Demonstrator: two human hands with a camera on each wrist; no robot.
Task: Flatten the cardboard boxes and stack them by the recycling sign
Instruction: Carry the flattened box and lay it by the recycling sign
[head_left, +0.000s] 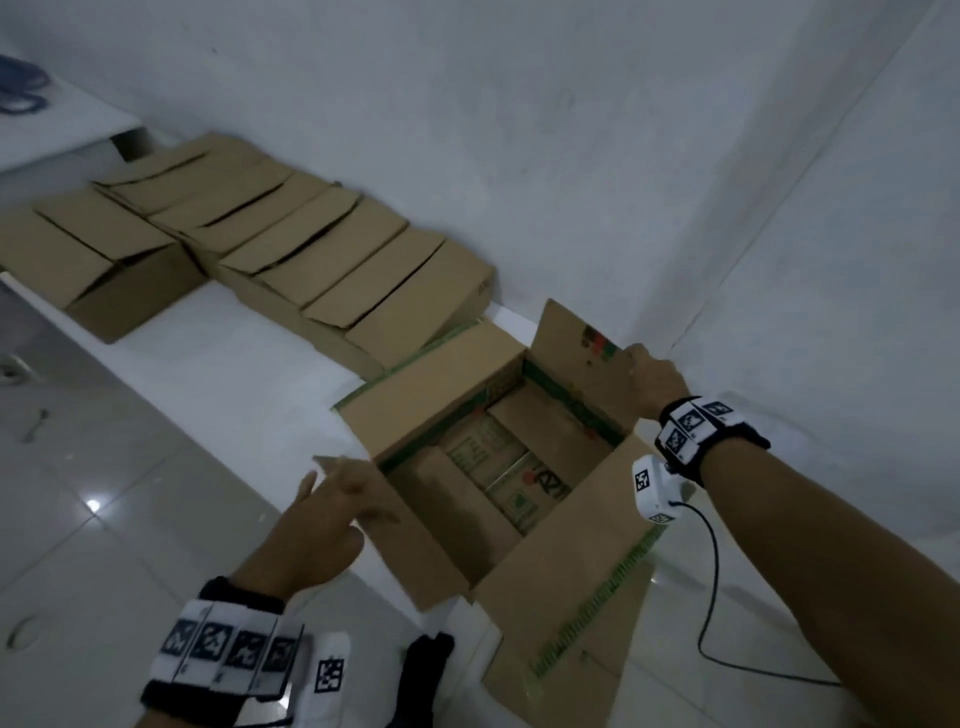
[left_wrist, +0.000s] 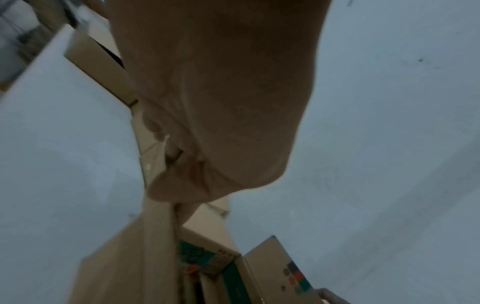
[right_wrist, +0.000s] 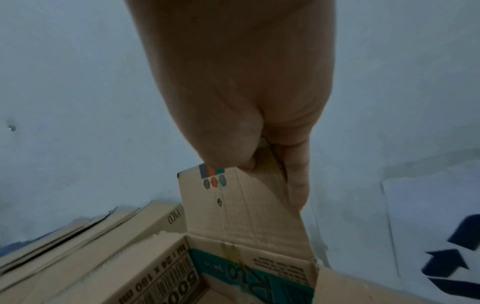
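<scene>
An open cardboard box (head_left: 550, 587) with green print stands on a white ledge, its top flaps spread out. My right hand (head_left: 649, 379) grips the far right flap (head_left: 576, 343), the one with coloured marks; the right wrist view shows my thumb and fingers (right_wrist: 296, 181) pinching its top edge (right_wrist: 246, 205). My left hand (head_left: 327, 514) holds the near left flap (head_left: 415, 545) between thumb and fingers, and the left wrist view shows that flap (left_wrist: 155, 236) running up into the hand (left_wrist: 207, 102). A white sheet with a blue recycling sign (right_wrist: 451, 259) hangs on the wall to the right.
A row of brown cardboard boxes (head_left: 270, 249) lies along the wall behind and to the left of the open box. The white ledge (head_left: 208, 353) drops to a glossy tiled floor (head_left: 104, 519). A black cable (head_left: 711, 597) hangs from my right wrist.
</scene>
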